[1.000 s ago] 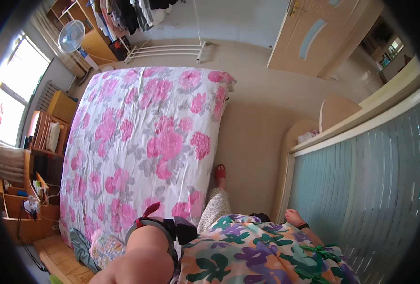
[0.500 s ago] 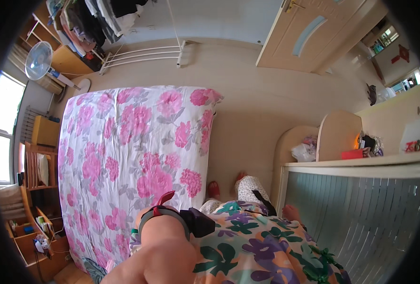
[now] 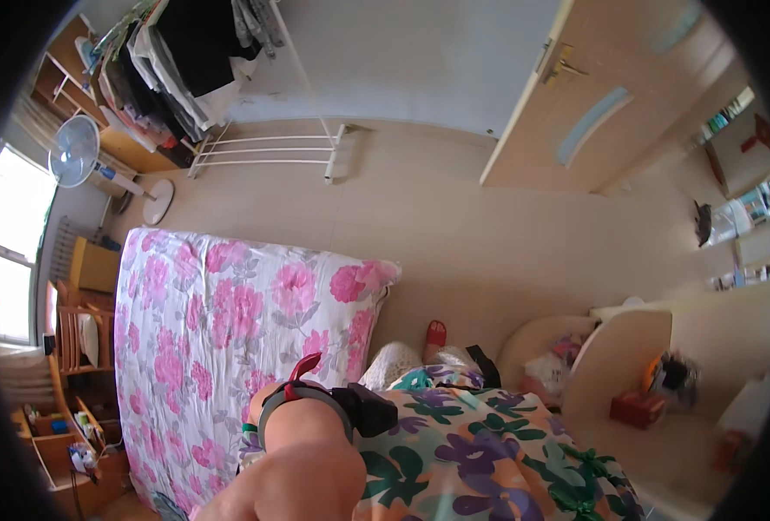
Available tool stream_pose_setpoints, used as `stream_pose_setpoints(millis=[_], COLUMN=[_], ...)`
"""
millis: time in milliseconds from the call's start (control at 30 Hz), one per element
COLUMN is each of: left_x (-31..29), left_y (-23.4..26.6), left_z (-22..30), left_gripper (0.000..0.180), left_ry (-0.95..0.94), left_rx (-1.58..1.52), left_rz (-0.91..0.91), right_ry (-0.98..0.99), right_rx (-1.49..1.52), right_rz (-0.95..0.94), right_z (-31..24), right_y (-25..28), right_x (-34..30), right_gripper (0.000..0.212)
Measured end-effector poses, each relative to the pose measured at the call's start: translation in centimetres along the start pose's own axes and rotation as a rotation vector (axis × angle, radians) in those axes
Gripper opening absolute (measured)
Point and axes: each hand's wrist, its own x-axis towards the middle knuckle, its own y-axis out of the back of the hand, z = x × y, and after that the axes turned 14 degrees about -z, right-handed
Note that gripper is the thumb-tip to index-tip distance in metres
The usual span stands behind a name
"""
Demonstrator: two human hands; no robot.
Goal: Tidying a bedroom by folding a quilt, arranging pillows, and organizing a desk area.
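My left forearm [image 3: 311,447] comes up from the lower edge, with a grey strap, a red band and a black device [image 3: 369,412] around the wrist. Only a sliver of my left hand [image 3: 257,403] shows past the strap; its fingers are hidden. Close by lies a bed [image 3: 229,304] with a white sheet of pink flowers. Beside the flowered dress [image 3: 480,451], a blurred bit of my right hand [image 3: 541,392] appears near a shelf, and its fingers cannot be made out. One foot in a red slipper [image 3: 436,333] is on the floor.
A rounded shelf unit [image 3: 624,356] with a white plastic bag [image 3: 548,372] and a red box [image 3: 638,409] stands at the right. Far off are a door [image 3: 576,113] standing ajar, a clothes rack [image 3: 268,156] and a fan [image 3: 74,150]. Wooden furniture [image 3: 81,434] lines the left.
The view has tilted up and moved forward, so the bed and door sit lower. The ribbed glass panel at the right has gone out of view, and the shelf is nearer.
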Motion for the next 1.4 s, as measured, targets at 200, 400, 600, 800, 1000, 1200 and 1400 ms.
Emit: stream_pose_setpoints(millis=[200,400,600,800,1000,1200,1400], left_x=[2.8,-4.4,-20.8,-33.8,-41.7,-48.7,-45.4], left_y=[5.2,18.2,32.1,35.5,40.9,34.9,37.0], left_z=[-10.9,-14.6,-20.2,-20.2,-21.9,-15.9,-17.5], left_gripper=[0.029,0.018,0.007,0.011,0.022,0.016,0.018], left_ry=[-0.728,0.403,1.294,1.850,2.140,1.844,1.557], left_rx=[0.573,0.750,1.417,1.284,0.916,0.801,0.724], left_rz=[0.070,-0.283,0.158,0.101,0.660,1.965,2.233], right_ry=[0.425,0.615,0.404,0.045,-0.586,0.102,0.279], right_rx=[-0.285,-0.374,-0.808,-0.773,-0.197,-0.372,-1.077], right_rz=[0.129,-0.055,-0.264,-0.345,-0.353,-0.261,-0.573], right_z=[-32.7,-59.7,-65.3,-66.4,-70.7,-93.3,-105.7], right_y=[4.9,0.6,1.8,9.5,22.6,3.6,-25.4], right_x=[8.6,13.5,23.0,27.4,37.3,44.3,50.5], right_gripper=[0.036,0.038,0.038,0.020,0.015,0.018,0.022])
